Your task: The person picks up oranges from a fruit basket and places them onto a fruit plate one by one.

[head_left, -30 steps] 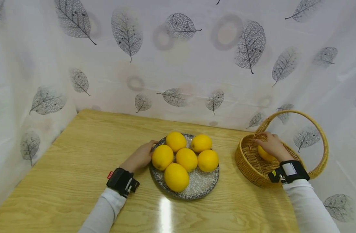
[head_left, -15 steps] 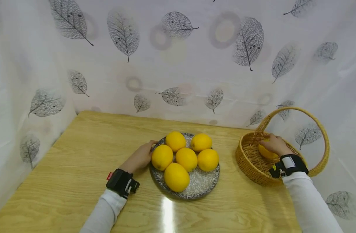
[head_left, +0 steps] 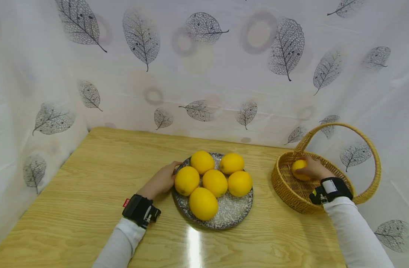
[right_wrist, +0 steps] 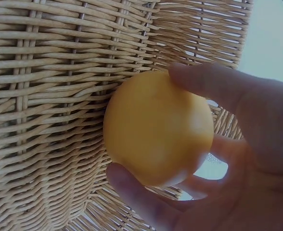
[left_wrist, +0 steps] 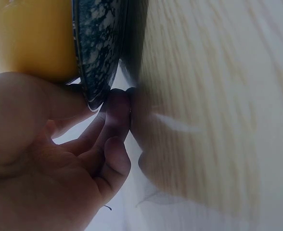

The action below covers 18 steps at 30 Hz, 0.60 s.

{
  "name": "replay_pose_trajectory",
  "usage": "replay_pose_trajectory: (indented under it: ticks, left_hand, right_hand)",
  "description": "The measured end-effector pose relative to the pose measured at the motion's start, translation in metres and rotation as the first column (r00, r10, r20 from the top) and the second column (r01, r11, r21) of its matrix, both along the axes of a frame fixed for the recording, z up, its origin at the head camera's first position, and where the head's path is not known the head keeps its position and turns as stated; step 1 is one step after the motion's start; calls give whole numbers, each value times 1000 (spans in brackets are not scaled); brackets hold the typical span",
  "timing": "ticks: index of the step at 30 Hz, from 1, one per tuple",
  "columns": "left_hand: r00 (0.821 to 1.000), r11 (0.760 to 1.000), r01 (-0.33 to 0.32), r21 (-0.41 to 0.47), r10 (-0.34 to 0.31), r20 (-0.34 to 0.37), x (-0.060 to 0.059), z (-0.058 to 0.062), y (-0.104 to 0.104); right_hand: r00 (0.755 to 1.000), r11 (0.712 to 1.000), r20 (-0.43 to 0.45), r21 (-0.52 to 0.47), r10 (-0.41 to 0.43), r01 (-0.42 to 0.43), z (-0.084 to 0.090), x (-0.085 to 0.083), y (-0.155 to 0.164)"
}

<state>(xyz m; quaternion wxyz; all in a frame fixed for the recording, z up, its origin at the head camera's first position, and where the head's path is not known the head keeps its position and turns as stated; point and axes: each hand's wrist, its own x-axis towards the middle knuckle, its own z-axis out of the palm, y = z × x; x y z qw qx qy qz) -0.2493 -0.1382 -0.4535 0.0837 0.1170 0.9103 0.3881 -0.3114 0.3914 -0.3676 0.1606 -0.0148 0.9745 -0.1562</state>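
Observation:
A speckled grey plate (head_left: 232, 212) bears several yellow lemons (head_left: 203, 203). My left hand (head_left: 161, 181) pinches the plate's left rim, the thumb above and curled fingers underneath, as the left wrist view shows. Over on the right stands a wicker basket (head_left: 288, 195) with a tall arched handle. Inside it my right hand (head_left: 313, 168) holds a single lemon (right_wrist: 156, 127), thumb on one side and fingers around the other. In the right wrist view that lemon lies against or very close to the woven bottom; I cannot tell whether it touches.
Both plate and basket stand on a light wooden table (head_left: 100, 175), with a stretch of bare wood between them. A pale curtain (head_left: 204, 74) printed with leaves hangs behind the table and along both sides. The basket's handle (head_left: 375, 163) arches beside the right forearm.
The lemon in the basket has shifted slightly left and up with my right hand, and more of it shows now. My left hand stays on the plate's rim.

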Motion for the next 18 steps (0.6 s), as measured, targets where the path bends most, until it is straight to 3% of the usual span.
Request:
replay_pose_trajectory:
  ticks: [7, 18]
  left_hand:
    - [1000, 1000, 4, -21, -4, -15, -1, -3, 0]
    - [1000, 1000, 2, -11, -2, -17, 0, -4, 0]
  right_hand:
    - [995, 992, 96, -123, 19, -7, -4, 2, -4]
    - [995, 995, -13, 11, 104, -104, -3, 2, -12]
